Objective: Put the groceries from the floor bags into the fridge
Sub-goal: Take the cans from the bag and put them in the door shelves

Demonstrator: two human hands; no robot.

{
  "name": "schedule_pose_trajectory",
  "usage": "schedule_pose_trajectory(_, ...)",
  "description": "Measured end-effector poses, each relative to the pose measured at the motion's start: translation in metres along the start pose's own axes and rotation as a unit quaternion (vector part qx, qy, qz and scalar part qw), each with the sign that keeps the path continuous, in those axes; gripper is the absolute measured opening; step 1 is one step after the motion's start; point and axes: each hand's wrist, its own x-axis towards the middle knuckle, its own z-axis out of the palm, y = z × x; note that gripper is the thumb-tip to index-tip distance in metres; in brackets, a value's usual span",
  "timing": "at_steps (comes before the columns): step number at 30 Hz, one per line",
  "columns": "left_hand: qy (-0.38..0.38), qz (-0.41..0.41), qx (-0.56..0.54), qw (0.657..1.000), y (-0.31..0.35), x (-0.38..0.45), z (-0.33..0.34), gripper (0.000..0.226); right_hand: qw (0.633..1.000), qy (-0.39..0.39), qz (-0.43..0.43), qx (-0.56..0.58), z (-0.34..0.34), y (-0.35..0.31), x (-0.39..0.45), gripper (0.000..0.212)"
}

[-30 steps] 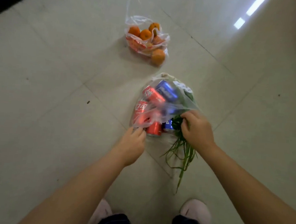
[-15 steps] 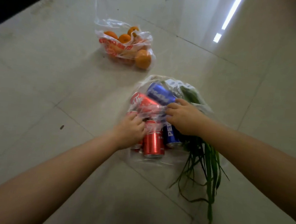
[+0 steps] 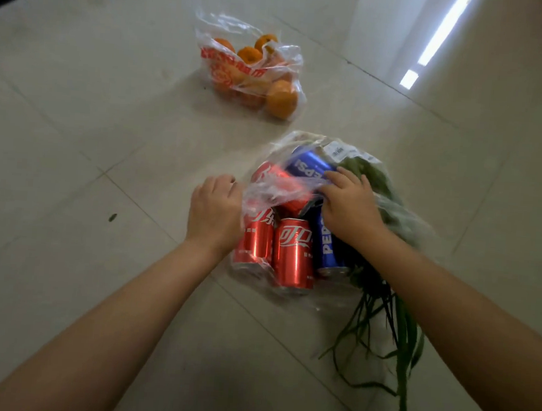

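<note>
Meanwhile, Both Hands at the Can Bag

Left hand [image 3: 215, 212] curled its fingers on the clear bag [image 3: 264, 190] edge; right hand [image 3: 348, 204] gripped plastic over a blue can [image 3: 309, 166]; red cans [image 3: 293, 253] lay on the floor [image 3: 74, 159], long axes running toward the person; bagged oranges [image 3: 282, 98] sat well apart.

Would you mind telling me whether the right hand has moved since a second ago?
Yes. The right hand has moved up the bag of cans, from its near edge by the greens onto the blue can at the far end.
</note>
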Motion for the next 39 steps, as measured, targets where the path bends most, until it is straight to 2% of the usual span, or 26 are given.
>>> schedule_pose_trajectory(2,0.027,0.038,-0.013,0.999,0.015,-0.003,-0.004,0.029,0.988,0.128,-0.047,0.077,0.007,-0.005,-0.007,0.035)
schedule_pose_trajectory(3,0.030,0.074,-0.020,0.997,0.021,-0.005,-0.002,0.031,0.984,0.137,-0.048,0.108,0.010,-0.008,-0.013,0.032)
schedule_pose_trajectory(5,0.014,0.147,-0.036,0.988,0.024,-0.011,0.003,0.040,0.986,0.089,-0.045,0.132,0.018,-0.010,-0.021,0.034)
schedule_pose_trajectory(7,0.013,0.182,-0.061,0.981,0.017,-0.017,0.008,0.044,0.988,0.031,-0.033,0.147,0.023,-0.011,-0.024,0.037)
schedule_pose_trajectory(10,0.082,0.215,-0.119,0.966,0.007,-0.020,0.014,0.031,0.988,-0.013,-0.011,0.156,0.021,-0.013,-0.021,0.035)
schedule_pose_trajectory(12,0.105,0.274,-0.087,0.952,0.006,-0.018,0.012,0.024,0.985,-0.057,-0.005,0.161,0.017,-0.015,-0.018,0.042)
schedule_pose_trajectory(14,0.046,0.337,-0.029,0.940,0.007,-0.009,0.006,0.028,0.974,-0.103,0.018,0.200,0.012,-0.014,-0.018,0.046)
schedule_pose_trajectory(15,-0.015,0.344,0.005,0.939,0.006,-0.003,0.001,0.029,0.965,-0.124,0.040,0.229,0.009,-0.012,-0.018,0.047)
schedule_pose_trajectory(17,-0.121,0.312,0.061,0.940,0.003,0.011,-0.011,0.035,0.953,-0.145,0.063,0.257,0.005,-0.009,-0.020,0.046)
schedule_pose_trajectory(19,-0.161,0.278,0.079,0.944,-0.003,0.019,-0.016,0.028,0.960,-0.141,0.056,0.234,0.004,-0.011,-0.020,0.039)
schedule_pose_trajectory(21,-0.168,0.263,0.095,0.945,-0.005,0.020,-0.012,0.014,0.973,-0.115,0.059,0.194,0.009,-0.018,-0.017,0.034)
schedule_pose_trajectory(22,-0.163,0.259,0.104,0.946,-0.005,0.021,-0.007,0.014,0.975,-0.113,0.066,0.179,0.012,-0.023,-0.016,0.032)
schedule_pose_trajectory(24,-0.171,0.229,0.088,0.954,-0.002,0.022,-0.005,0.033,0.977,-0.130,0.079,0.152,0.020,-0.033,-0.013,0.032)
schedule_pose_trajectory(26,-0.147,0.209,0.068,0.964,-0.003,0.023,-0.004,0.040,0.976,-0.151,0.086,0.133,0.024,-0.038,-0.011,0.038)
schedule_pose_trajectory(29,-0.150,0.169,0.071,0.971,-0.013,0.026,-0.007,0.039,0.976,-0.166,0.079,0.114,0.021,-0.040,-0.013,0.040)
schedule_pose_trajectory(32,-0.111,0.127,0.089,0.982,-0.012,0.024,-0.010,0.029,0.972,-0.187,0.072,0.123,0.016,-0.043,-0.029,0.038)
schedule_pose_trajectory(34,-0.138,0.077,0.043,0.986,-0.007,0.022,-0.014,0.013,0.970,-0.193,0.065,0.133,0.013,-0.047,-0.040,0.040)
schedule_pose_trajectory(35,-0.175,0.012,0.008,0.985,-0.004,0.022,-0.012,0.019,0.971,-0.191,0.060,0.134,0.014,-0.048,-0.045,0.044)
schedule_pose_trajectory(37,-0.256,-0.065,-0.014,0.964,0.000,0.023,-0.006,0.035,0.972,-0.186,0.046,0.133,0.013,-0.054,-0.052,0.050)
schedule_pose_trajectory(39,-0.271,-0.105,-0.047,0.956,0.007,0.026,-0.006,0.036,0.977,-0.161,0.019,0.138,0.009,-0.062,-0.063,0.045)
